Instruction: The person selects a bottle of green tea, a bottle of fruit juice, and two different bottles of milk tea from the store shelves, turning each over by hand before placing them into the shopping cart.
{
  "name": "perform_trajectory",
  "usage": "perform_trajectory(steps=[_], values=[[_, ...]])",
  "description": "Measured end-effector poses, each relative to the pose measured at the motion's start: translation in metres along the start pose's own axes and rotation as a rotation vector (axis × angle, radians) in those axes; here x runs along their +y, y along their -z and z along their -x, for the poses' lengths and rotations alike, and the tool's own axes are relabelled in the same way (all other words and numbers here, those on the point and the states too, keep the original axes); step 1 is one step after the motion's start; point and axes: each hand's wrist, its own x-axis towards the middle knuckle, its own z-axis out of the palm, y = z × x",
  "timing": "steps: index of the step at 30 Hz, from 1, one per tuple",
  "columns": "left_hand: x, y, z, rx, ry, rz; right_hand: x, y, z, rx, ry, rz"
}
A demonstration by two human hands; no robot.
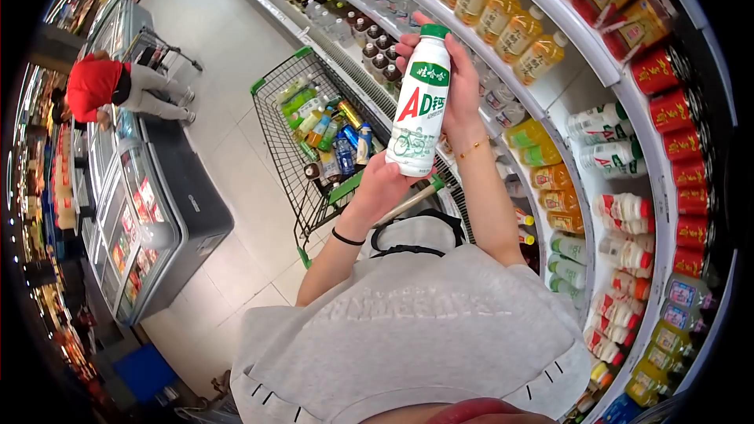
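Observation:
A white bottle of milk drink (420, 110) with a green cap and the large letters "AD" is held up in front of my chest, tilted slightly to the right at its top. My left hand (383, 191), with a black band at the wrist, grips its lower end. Behind the upper part, my right hand (462, 82) wraps round the bottle, and its fingertips show on the left side near the cap. Below and to the left stands a shopping cart (271, 153) of black wire with green corners, holding several bottles and cans.
On the right, curved shelves (605, 55) carry rows of drinks, including similar white bottles (613, 159), orange juice bottles (475, 0) and red cans (667, 110). A freezer chest (184, 212) runs along the left. A person in a red shirt (94, 86) leans over it beside another cart (153, 47).

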Motion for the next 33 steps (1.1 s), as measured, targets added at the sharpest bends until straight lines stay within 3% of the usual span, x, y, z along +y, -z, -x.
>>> perform_trajectory(steps=[3, 5, 8, 13, 21, 24, 27, 29, 32, 33], values=[[0.004, 0.007, 0.015, 0.062, -0.079, -0.02, 0.017, -0.013, -0.007, -0.059, -0.059, -0.027], [0.008, -0.005, 0.023, 0.278, -0.191, -0.293, 0.027, -0.017, -0.011, -0.081, -0.096, -0.034], [0.013, -0.01, 0.025, 0.357, -0.321, -0.468, 0.035, -0.026, -0.015, -0.162, -0.098, 0.029], [0.01, -0.015, 0.027, 0.502, -0.52, -0.738, 0.038, -0.028, -0.018, -0.152, -0.097, 0.087], [-0.009, -0.025, 0.031, 0.809, -0.864, -1.46, 0.039, -0.025, -0.012, -0.079, -0.129, 0.077], [-0.012, -0.02, 0.034, 0.703, -1.018, -1.635, 0.032, -0.026, -0.007, -0.109, -0.204, -0.006], [-0.011, -0.018, 0.034, 0.63, -1.04, -1.723, 0.038, -0.01, -0.013, -0.229, -0.238, -0.172], [-0.012, -0.021, 0.031, 0.606, -1.024, -1.682, 0.037, -0.013, -0.011, -0.119, -0.223, -0.173], [-0.01, -0.034, 0.032, 0.461, -0.541, -0.83, 0.036, -0.005, -0.014, -0.14, -0.248, -0.341], [-0.01, -0.026, 0.033, 0.457, -0.544, -0.829, 0.034, -0.005, -0.015, -0.142, -0.245, -0.338]])
